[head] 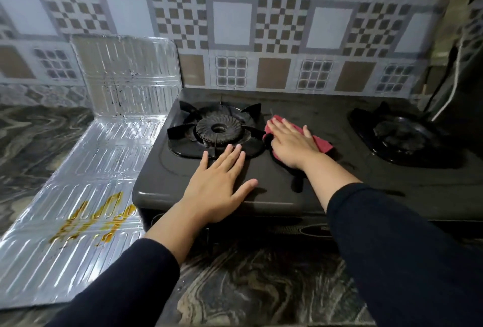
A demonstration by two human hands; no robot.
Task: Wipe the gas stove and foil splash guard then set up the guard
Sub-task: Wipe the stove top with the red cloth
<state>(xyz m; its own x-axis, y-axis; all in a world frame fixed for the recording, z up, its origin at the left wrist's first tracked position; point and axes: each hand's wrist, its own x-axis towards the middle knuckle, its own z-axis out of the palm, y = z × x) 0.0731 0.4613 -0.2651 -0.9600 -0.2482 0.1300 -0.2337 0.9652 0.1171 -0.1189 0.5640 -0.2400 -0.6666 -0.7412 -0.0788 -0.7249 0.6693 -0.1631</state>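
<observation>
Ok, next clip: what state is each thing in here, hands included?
Black two-burner gas stove: burners unlit, being wiped.
Red wiping cloth: flat on the stove between the burners, under the right hand.
Silver foil splash guard: beside the stove, partly unfolded, yellow-brown stains, dark specks.
Left hand: flat on the stove, empty.
Right hand: pressing the cloth.

Left hand [219,182] lies flat, fingers spread; right hand [292,143] presses palm-down.
</observation>
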